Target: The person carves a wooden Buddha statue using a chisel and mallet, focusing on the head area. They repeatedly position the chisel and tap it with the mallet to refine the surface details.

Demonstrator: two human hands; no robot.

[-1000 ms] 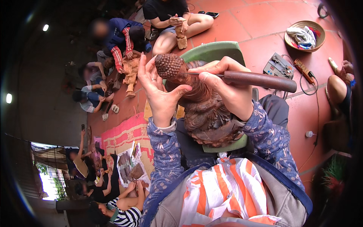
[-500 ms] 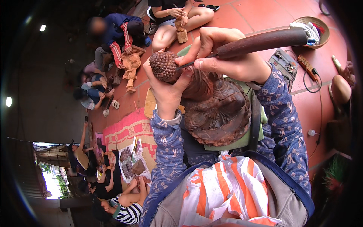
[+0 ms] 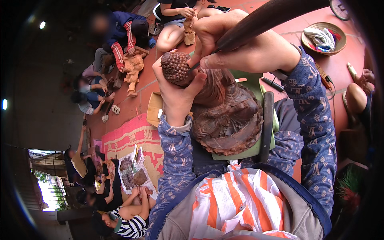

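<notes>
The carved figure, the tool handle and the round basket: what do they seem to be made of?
Carved figure: probably wood, dark brown, slightly glossy, with chiselled-looking folds. Tool handle: likely wood, from its dark brown colour; smooth, though plastic remains possible. Round basket: perhaps bamboo or cane, tan-brown; faint lines around its wall suggest weaving.

The bare right hand (image 3: 256, 57) now angles the curved dark-brown wooden tool handle (image 3: 272, 20) upward, while the bare left hand (image 3: 178, 100), fingers previously spread, cups the knobbed brown carved head (image 3: 175, 66).

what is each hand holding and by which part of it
The right hand holds a carving tool near where shaft meets handle; the left hand holds the carved wooden figure around its head.
</notes>
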